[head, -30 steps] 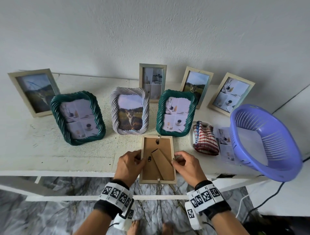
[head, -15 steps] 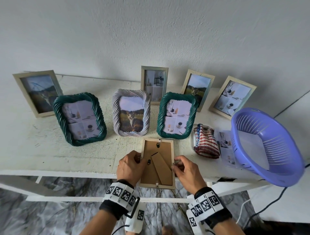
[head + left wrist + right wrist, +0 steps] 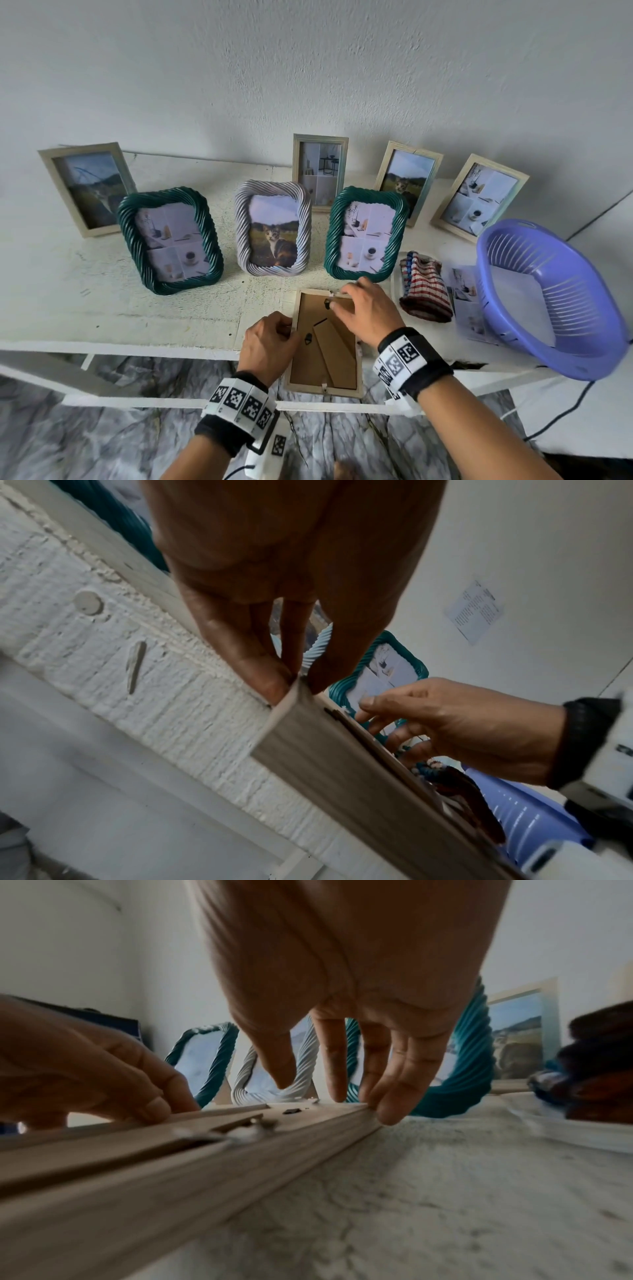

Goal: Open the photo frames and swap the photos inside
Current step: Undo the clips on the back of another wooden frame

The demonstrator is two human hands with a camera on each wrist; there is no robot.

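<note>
Rough white wall (image 3: 308,68) behind a chipped white-painted surface (image 3: 85,308) (paint flaking near the front edge); grey veined marble floor (image 3: 85,445) below.

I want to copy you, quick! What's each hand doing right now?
Left hand: pinching the left edge of the wooden frame.
Right hand: open, fingertips touching that frame's top corner.

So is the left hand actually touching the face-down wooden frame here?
Touching. The left wrist view shows the left hand pinching the edge of the wooden frame between thumb and fingertip, with no gap visible.
</note>
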